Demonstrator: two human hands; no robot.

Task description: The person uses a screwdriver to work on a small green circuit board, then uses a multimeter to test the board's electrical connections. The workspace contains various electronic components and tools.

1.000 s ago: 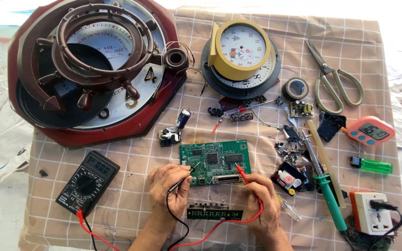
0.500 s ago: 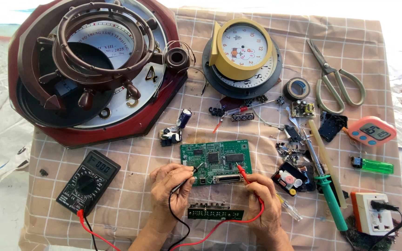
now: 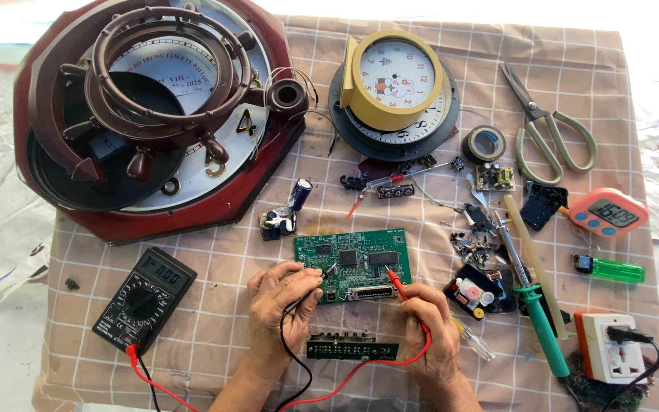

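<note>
Now probing green circuit board [image 3: 352, 263] near tabletop's front edge: left hand [image 3: 284, 301] pinching black probe [image 3: 328, 269], right hand [image 3: 430, 324] pinching red probe [image 3: 397, 284]; next, steady tips, meter [image 3: 145, 300] readable.

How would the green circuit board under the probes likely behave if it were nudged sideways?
The green circuit board looks thin, flat and stiff, so it would probably slide rather than tip. It seems light, and the checked cloth might slow it.
</note>
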